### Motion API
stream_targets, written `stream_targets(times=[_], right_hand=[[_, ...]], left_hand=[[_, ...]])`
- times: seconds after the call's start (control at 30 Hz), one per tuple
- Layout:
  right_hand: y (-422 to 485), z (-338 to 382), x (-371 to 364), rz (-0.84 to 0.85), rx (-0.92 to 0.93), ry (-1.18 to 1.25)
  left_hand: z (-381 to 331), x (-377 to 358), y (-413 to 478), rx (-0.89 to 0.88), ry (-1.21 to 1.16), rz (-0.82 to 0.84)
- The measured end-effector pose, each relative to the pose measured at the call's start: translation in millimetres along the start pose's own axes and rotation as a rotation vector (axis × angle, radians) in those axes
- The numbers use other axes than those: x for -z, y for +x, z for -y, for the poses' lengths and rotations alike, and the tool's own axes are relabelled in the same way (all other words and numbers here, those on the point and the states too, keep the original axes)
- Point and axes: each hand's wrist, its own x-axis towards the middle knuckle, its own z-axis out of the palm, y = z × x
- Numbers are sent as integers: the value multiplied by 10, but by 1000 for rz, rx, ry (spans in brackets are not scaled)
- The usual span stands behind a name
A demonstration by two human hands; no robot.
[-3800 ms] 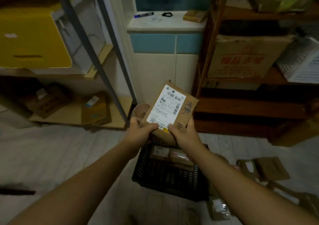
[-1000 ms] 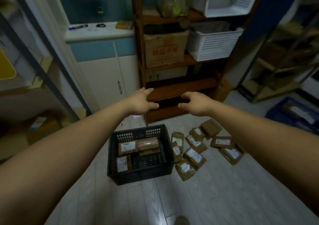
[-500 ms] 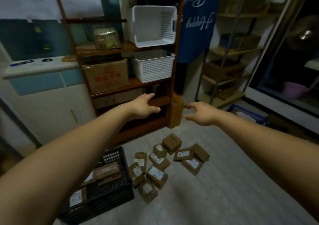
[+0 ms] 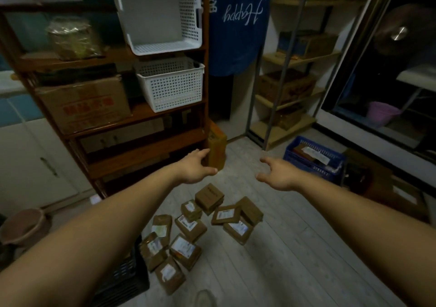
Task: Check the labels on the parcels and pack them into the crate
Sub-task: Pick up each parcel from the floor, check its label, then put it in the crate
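Head view, dim room, wood floor. Black crate (image 4: 125, 280) at near left, mostly hidden under the left forearm; only a corner of its mesh wall shows, contents not visible. Just right of it, parcels (image 4: 188, 226) lie scattered flat on the floor, most with white labels up, probably spread that way so the labels read at a glance. Left hand (image 4: 195, 168) raised, fingers loosely spread, holding nothing. Right hand (image 4: 279, 173) level with it, fingers half curled, thumb out, also empty. Both hands hang in the air, far side of the pile, apart from every parcel; the pile sits below and between the two forearms. Judgement: between picks, next parcel not yet chosen. Blue crate (image 4: 313, 159) with papers stands far right, beyond the right hand.
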Motion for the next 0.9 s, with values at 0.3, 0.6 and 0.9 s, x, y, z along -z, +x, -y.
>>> stream_targets(times=[0.3,0.6,0.9], right_hand=[[1431,-437,309,130,-98,-52],[2675,-1070,538,239,-22,-106],[4189,-2140,74,522,88,-41]], left_hand=[[-123,157,1584,-17,-91,106],[-131,-142,2657,119,-161,124],[163,-1344,3371,511,-485,-109]])
